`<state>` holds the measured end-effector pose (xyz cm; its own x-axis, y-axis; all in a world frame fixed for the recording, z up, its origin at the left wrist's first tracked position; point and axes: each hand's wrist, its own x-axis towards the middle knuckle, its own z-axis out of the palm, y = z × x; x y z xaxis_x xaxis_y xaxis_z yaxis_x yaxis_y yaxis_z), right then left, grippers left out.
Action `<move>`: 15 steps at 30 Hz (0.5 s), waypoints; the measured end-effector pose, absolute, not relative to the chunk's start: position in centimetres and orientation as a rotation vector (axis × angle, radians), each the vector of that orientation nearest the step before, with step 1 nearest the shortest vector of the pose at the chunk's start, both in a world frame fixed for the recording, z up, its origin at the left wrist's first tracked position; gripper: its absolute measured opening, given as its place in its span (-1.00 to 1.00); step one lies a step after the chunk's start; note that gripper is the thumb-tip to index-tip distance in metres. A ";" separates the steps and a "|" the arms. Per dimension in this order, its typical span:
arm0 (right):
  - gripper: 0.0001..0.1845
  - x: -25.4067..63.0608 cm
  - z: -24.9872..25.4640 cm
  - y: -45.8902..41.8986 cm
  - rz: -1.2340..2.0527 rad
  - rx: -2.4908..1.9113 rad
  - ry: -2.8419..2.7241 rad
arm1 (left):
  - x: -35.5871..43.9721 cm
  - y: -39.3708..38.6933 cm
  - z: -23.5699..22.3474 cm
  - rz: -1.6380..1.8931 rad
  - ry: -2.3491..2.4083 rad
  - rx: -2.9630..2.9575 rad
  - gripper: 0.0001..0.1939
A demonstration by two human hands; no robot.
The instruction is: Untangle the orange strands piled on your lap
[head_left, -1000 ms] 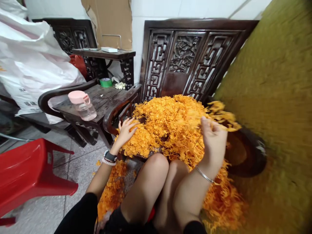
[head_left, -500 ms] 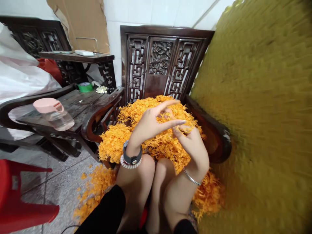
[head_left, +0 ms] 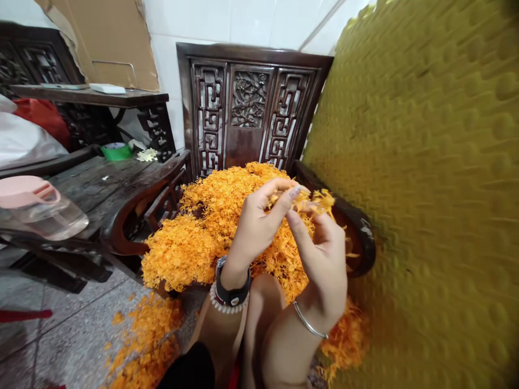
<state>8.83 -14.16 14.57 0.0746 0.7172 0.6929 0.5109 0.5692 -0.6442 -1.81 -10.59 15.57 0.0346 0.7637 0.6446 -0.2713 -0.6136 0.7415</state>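
Above a chair seat heaped with frilly orange artificial flower pieces (head_left: 219, 197), my two hands meet with their fingertips close together. My left hand (head_left: 257, 224), wearing a dark wristband and a pale coiled band, is closed in a pinch at a small orange flower piece (head_left: 324, 199). Thumb and curled fingers of my right hand (head_left: 326, 254) hold the same small cluster from the other side; a silver bangle circles that wrist. Fingers partly hide where the cluster is gripped. My knees are just below, against the front of the heap.
A carved dark wooden chair back (head_left: 249, 102) stands behind the heap. A yellow-green textured mat (head_left: 425, 162) rises at the right. Left, another wooden seat carries a pink-lidded jug (head_left: 44, 208) and green tape (head_left: 116, 152). More orange pieces (head_left: 146, 346) lie on the floor.
My left hand's thumb and forefinger, spread apart before, have closed together at the orange piece. My right hand has turned, showing more of its palm side. The view has shifted rightward.
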 end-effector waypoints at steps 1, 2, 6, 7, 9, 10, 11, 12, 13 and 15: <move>-0.84 8.6 14.4 -14.1 0.247 -1.059 -1.534 | -1.7 -10.7 15.4 1.693 0.526 1.535 -0.80; -0.77 8.5 14.3 -14.2 0.260 -1.059 -1.494 | -1.7 -10.6 15.2 1.704 0.540 1.529 -0.80; -0.57 9.0 14.6 -15.1 0.382 -1.077 -1.562 | -2.7 -10.4 14.4 1.671 0.499 1.533 -0.71; -0.58 9.3 14.7 -15.2 0.453 -1.083 -1.640 | -3.1 -10.4 14.3 1.607 0.456 1.543 -0.66; -0.60 9.8 14.9 -15.2 0.601 -1.071 -1.809 | -3.9 -10.5 14.2 1.425 0.417 1.607 -0.57; -0.61 10.1 15.0 -15.2 0.658 -1.056 -1.868 | -4.2 -10.6 14.2 1.319 0.434 1.667 -0.57; -0.62 10.3 15.0 -15.0 0.699 -1.046 -1.903 | -4.5 -10.7 14.2 1.216 0.473 1.738 -0.60; -0.63 10.5 15.0 -14.9 0.731 -1.045 -1.918 | -4.8 -10.8 14.2 1.121 0.528 1.814 -0.66; -0.64 10.6 14.9 -14.8 0.758 -1.058 -1.928 | -5.0 -10.8 14.2 1.045 0.587 1.883 -0.71; -0.66 10.9 14.7 -14.6 0.810 -1.116 -1.938 | -5.2 -10.8 14.1 0.960 0.678 1.978 -0.76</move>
